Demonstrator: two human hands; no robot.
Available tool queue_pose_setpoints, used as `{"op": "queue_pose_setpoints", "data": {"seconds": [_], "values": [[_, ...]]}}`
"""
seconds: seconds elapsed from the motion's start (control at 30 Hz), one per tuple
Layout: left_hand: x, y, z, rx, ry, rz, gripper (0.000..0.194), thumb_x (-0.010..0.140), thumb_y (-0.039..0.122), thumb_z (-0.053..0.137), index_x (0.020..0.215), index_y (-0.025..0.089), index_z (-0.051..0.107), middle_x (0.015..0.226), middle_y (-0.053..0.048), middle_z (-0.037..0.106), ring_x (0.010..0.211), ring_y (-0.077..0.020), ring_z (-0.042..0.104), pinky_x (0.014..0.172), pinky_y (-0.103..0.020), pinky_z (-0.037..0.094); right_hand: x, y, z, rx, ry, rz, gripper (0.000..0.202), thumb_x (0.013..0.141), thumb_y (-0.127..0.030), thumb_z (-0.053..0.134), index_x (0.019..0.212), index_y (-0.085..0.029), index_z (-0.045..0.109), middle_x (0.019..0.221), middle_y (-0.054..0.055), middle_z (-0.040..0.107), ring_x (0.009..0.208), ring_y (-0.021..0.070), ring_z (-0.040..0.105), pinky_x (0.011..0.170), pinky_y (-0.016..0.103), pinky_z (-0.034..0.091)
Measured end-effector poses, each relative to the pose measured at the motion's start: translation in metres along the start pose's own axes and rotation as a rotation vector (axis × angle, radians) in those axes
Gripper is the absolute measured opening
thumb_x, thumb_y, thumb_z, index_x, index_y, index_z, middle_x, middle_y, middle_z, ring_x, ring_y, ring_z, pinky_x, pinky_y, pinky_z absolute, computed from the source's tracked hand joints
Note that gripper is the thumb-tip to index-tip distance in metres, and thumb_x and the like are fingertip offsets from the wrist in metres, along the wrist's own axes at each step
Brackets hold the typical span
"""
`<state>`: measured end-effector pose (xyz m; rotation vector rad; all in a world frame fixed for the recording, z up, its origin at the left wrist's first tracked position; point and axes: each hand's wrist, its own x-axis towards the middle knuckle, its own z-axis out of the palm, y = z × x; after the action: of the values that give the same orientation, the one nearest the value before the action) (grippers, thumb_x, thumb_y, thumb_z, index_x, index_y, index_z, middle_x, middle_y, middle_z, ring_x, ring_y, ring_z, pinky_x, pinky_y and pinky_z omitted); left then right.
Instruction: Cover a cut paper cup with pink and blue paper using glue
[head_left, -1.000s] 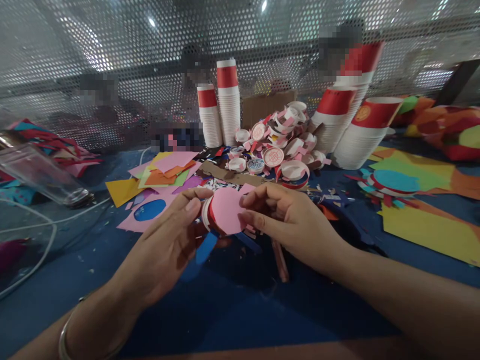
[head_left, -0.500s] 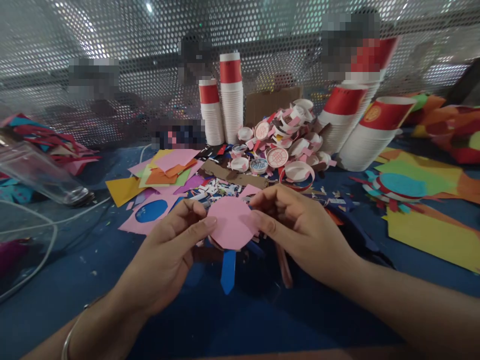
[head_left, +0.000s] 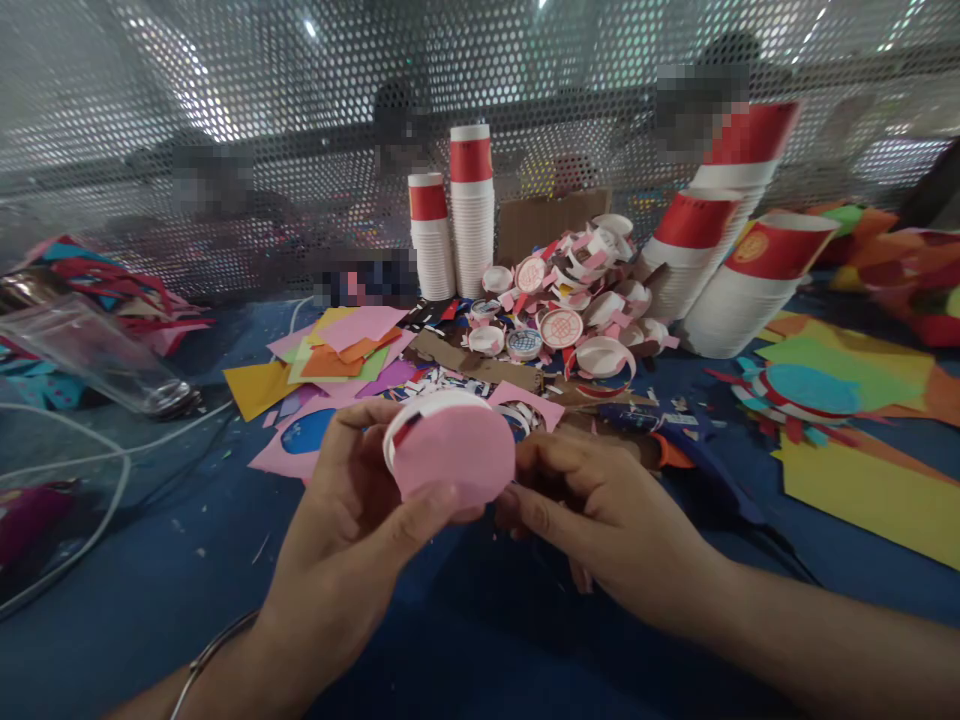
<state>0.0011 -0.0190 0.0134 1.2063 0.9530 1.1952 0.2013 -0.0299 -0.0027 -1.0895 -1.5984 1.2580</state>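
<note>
My left hand (head_left: 360, 510) is closed round a pink paper disc (head_left: 454, 455), with the thumb pressed on its lower edge. Behind the disc, a white paper ring (head_left: 391, 445) like a cut-off cup end shows along the top and left. My right hand (head_left: 592, 500) is at the disc's right edge, thumb and fingers drawn together. Whatever lies between those fingertips is hidden. Just past the hands lies a pink paper offcut (head_left: 529, 405), and another pink sheet with a round hole (head_left: 274, 455) lies to the left.
A heap of cut cup ends with folded pink tabs (head_left: 562, 325) stands beyond. White-and-red paper cup stacks (head_left: 472, 230) rise behind it, with more cup stacks (head_left: 742, 290) at right. Coloured paper (head_left: 337, 355), a clear container (head_left: 105, 345), a white cable (head_left: 120, 455) and a dark blue corded tool (head_left: 705, 480) lie around.
The pink disc has tilted, bringing the white ring behind it into view. The blue strip below it no longer shows. My right hand's fingers have moved down from the disc's upper right.
</note>
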Motion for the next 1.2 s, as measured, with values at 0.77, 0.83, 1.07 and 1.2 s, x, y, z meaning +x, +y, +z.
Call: {"op": "queue_pose_setpoints", "data": {"seconds": [0.77,0.83,1.07,1.2], "values": [[0.019,0.013,-0.026,0.186,-0.621,0.008,0.053,0.087,0.05,0.074,0.137,0.039,0.062,0.145,-0.009,0.056,0.1,-0.026,0.07,0.077,-0.033,0.062,0.001,0.008,-0.006,0.004,-0.147,0.111,0.024,0.096,-0.044,0.064,0.095,-0.02,0.071,0.074,0.001,0.062,0.059,0.0105,0.059,0.038,0.013,0.045],[0.019,0.013,-0.026,0.12,-0.612,0.037,0.061,0.086,0.067,0.065,0.138,0.036,0.065,0.138,-0.012,0.062,0.092,-0.0272,0.072,0.074,-0.036,0.063,0.001,0.009,-0.005,-0.017,-0.152,0.095,0.023,0.098,-0.041,0.063,0.093,-0.021,0.071,0.075,0.0,0.062,0.056,0.0091,0.057,0.038,0.013,0.044],[0.02,0.011,-0.02,-0.077,-0.546,-0.299,0.039,0.102,0.05,0.048,0.126,0.035,0.074,0.132,-0.008,0.068,0.097,-0.0239,0.072,0.074,-0.032,0.063,0.003,0.008,-0.002,-0.106,-0.133,0.036,0.015,0.096,-0.024,0.06,0.095,-0.021,0.075,0.071,-0.001,0.065,0.051,0.0079,0.057,0.041,0.017,0.046],[0.02,0.01,-0.018,-0.305,-0.52,-0.49,0.039,0.098,0.05,0.055,0.122,0.028,0.076,0.126,-0.012,0.069,0.099,-0.026,0.07,0.074,-0.034,0.064,0.002,0.005,-0.003,-0.16,-0.156,-0.011,0.017,0.091,-0.014,0.058,0.092,-0.022,0.074,0.07,-0.002,0.066,0.044,0.0057,0.052,0.04,0.017,0.045]]}}
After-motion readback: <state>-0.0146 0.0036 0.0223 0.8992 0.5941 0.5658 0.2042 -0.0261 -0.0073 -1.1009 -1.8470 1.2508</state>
